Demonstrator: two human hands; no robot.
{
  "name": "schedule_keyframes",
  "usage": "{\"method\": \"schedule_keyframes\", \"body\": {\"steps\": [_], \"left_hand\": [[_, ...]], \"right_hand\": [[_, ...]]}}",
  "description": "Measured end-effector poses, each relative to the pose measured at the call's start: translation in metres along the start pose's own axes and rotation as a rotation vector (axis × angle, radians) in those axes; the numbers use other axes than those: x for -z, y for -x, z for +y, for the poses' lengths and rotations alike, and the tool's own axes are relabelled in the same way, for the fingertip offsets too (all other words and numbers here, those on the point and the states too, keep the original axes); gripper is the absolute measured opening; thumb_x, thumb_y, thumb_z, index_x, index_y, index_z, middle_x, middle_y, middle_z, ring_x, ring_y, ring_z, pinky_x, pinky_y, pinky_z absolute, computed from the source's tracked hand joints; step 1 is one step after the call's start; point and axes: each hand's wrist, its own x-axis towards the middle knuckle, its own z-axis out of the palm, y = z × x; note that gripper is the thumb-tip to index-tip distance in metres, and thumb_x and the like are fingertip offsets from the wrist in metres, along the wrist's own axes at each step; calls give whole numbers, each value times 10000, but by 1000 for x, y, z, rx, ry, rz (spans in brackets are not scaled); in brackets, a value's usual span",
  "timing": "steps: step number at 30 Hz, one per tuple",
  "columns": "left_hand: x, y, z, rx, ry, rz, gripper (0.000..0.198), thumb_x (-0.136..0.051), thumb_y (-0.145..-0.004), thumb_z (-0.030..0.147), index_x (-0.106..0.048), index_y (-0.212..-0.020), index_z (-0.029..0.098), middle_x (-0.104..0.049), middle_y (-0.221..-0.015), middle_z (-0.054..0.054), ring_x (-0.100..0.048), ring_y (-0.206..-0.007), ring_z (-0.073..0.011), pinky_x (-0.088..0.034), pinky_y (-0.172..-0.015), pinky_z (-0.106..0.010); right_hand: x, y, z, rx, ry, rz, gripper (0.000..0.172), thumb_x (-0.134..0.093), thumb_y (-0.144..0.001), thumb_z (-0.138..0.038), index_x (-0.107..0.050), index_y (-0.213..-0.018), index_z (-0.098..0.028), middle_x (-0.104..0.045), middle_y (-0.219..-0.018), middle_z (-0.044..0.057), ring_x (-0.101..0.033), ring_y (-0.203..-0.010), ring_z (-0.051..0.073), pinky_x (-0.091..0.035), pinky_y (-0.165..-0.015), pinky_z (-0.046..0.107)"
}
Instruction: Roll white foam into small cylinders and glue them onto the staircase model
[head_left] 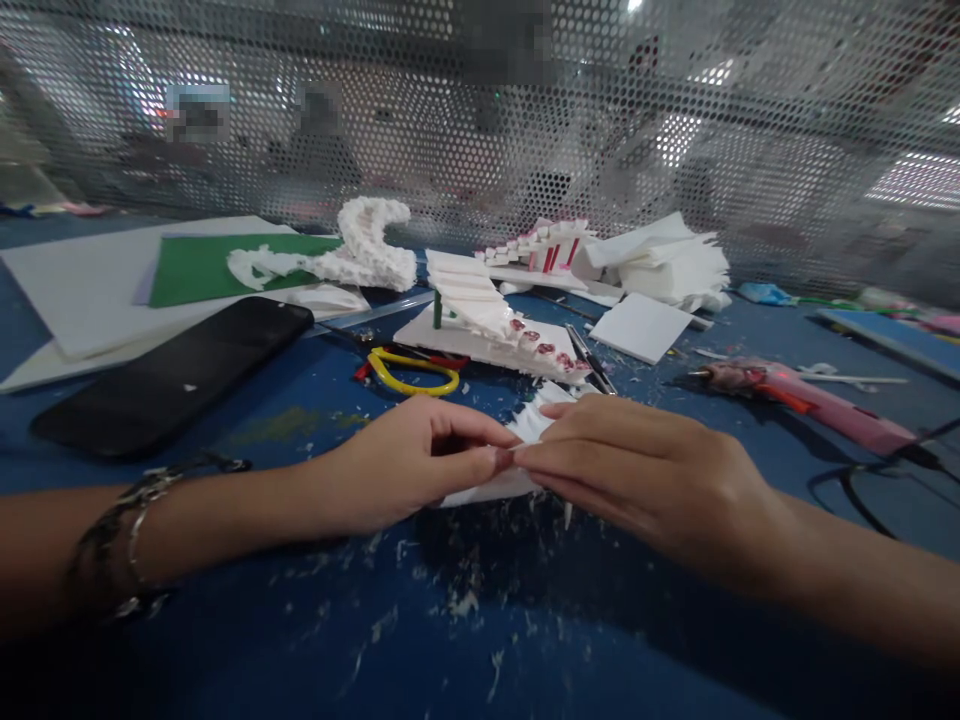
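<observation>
A small white piece, pleated like folded paper (534, 418), is held low over the table between my two hands. On its left side, my left hand (409, 455) pinches an edge between thumb and fingers. My right hand (645, 470) lies over the right part, fingertips meeting the left ones, and hides much of it. Just beyond stands a white model staircase (469, 290) with green supports and reddish marks on its lower steps. Yellow-handled scissors (414, 385) lie to the left of that model, partly under its base.
A black phone (176, 375) and a green sheet (202, 270) are on the left. Rightward lie a pink glue gun (832, 405), a white square (643, 327) and eyeglasses (851, 490). White scraps litter the blue table (337, 650). A perforated metal screen (465, 150) closes the back.
</observation>
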Motion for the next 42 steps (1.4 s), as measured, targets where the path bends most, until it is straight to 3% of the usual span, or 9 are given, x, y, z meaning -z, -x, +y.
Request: {"method": "schedule_keyframes", "body": {"steps": [6,17,25,30,42], "left_hand": [[0,0,2,-27,47,-3,185,-464,-775,191,-639,-721,164,-641,-703,28,-569,-644,-83,-437,-585,-164],[-4,4,-1,-103,-3,83,171,-460,-766,186,-628,-746,155,-605,-654,23,-523,-591,-73,-394,-514,-143],[-9,7,-4,-355,-273,150,203,-439,-761,97,-625,-742,174,-534,-594,47,-449,-518,-55,-341,-486,-143],[-7,9,-3,-417,-221,148,56,-596,-736,205,-618,-714,159,-533,-610,47,-475,-571,-59,-368,-542,-146],[-5,10,-2,-406,-142,277,92,-590,-743,139,-678,-750,164,-557,-699,9,-519,-655,-69,-408,-595,-164]], "right_hand": [[-1,1,-1,33,81,25,169,-411,-855,-118,-578,-853,-137,-632,-815,45,-566,-828,135,-472,-773,268],[-2,-7,0,-209,-173,94,47,-567,-768,-174,-606,-740,-175,-668,-711,-1,-620,-735,101,-478,-644,180],[-2,-6,-6,-279,-172,58,96,-566,-766,-214,-586,-683,-172,-635,-654,-10,-602,-662,94,-455,-585,181],[-3,-5,-10,-270,-161,84,117,-561,-773,-227,-580,-677,-164,-631,-660,2,-591,-667,96,-445,-592,181],[1,-9,0,-495,-601,7,71,-592,-740,-213,-599,-688,-166,-642,-687,-11,-580,-641,69,-466,-621,155]]}}
